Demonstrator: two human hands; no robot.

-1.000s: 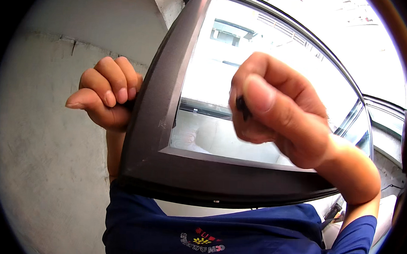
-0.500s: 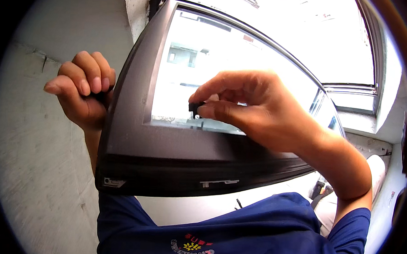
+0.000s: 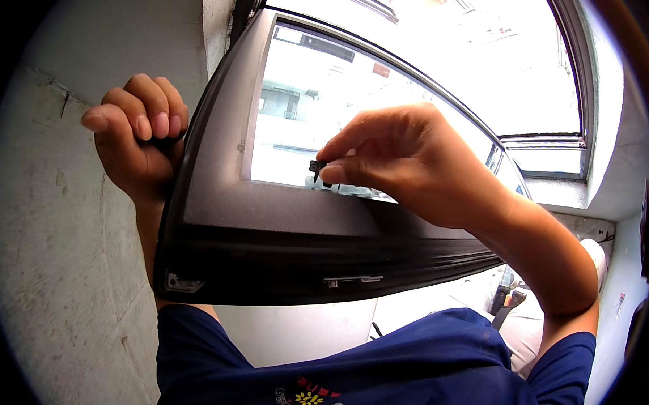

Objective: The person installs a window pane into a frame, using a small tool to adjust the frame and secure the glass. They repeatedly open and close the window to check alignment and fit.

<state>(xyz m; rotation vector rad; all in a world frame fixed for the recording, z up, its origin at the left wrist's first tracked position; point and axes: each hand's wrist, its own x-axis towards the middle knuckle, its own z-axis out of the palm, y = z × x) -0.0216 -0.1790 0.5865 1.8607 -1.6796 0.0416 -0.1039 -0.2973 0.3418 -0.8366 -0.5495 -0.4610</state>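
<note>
My right hand is in front of the glass pane and pinches a small black plastic piece between thumb and fingertips. The piece looks like a small clip or fitting; its exact kind does not show. Behind it stands a dark grey window sash, its bottom edge facing me, with a metal plate at the left corner and a thin metal fitting near the middle. My left hand is curled closed at the sash's left edge, its wrist passing behind the frame. What lies inside those fingers is hidden.
A grey wall rises close on the left. Beyond the sash is a bright opening with a dark window frame at the right. A dark tool-like object with an orange part lies by my leg at lower right.
The small black piece has turned in my right fingers, showing more of its flat face. The sash's lower edge appears slightly higher in view. My left hand stays curled.
</note>
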